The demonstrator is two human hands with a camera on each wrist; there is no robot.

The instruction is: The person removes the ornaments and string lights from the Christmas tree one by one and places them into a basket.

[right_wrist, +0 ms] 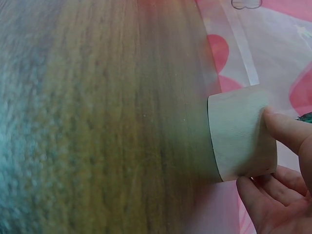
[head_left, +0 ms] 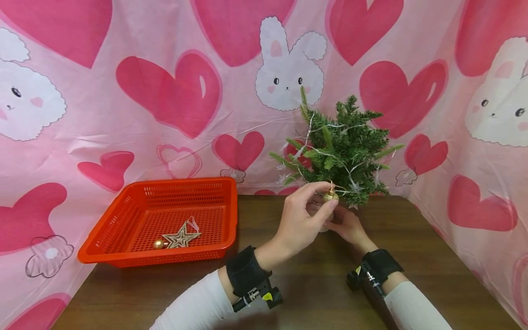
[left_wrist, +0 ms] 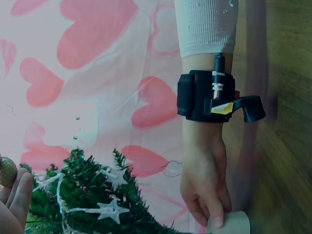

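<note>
Between thumb and fingers my left hand (head_left: pixel 302 217) pinches a glittery gold ball ornament (head_left: pixel 331 196) with a thin gold hanging loop, in front of the lower branches of a small artificial Christmas tree (head_left: pixel 346 146). Part of that hand and the gold ball (left_wrist: pixel 7 171) also show at the left edge of the left wrist view. My right hand (head_left: pixel 350 228) grips the whitish round base (right_wrist: pixel 242 134) of the tree, thumb on one side and fingers on the other. In the head view the base is mostly hidden behind my hands.
A red plastic basket (head_left: pixel 233 215) stands at the left of the wooden table (head_left: pixel 313 293). Inside lie a glittery star ornament (head_left: pixel 181 237) and a small gold ball (head_left: pixel 158 244). A string of star lights (left_wrist: pixel 111 211) winds round the tree. A pink heart-patterned cloth (head_left: pixel 243 114) hangs behind.
</note>
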